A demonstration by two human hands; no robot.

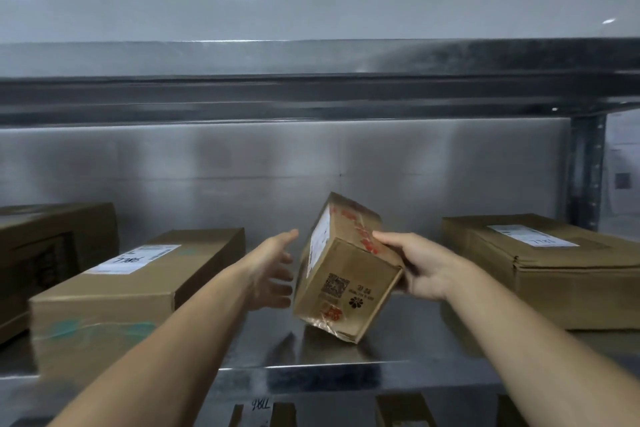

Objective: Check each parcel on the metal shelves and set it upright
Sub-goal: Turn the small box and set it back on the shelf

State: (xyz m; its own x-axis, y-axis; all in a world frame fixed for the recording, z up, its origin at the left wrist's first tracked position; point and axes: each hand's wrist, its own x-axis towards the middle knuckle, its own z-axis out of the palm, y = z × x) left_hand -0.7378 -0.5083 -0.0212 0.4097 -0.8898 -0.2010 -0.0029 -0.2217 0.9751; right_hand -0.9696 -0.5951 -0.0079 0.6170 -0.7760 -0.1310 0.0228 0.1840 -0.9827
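Parcel [341,274] tilted, lowest corner at the shelf [311,373]; my right hand [420,270] grips its right edge, left hand [273,274] fingers spread just left (contact unclear). I'd brace left, lower slowly.

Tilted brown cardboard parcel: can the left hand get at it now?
Probably yes: the open left hand sits just beside the tilted brown cardboard parcel, nothing between; the right hand holds its other side.
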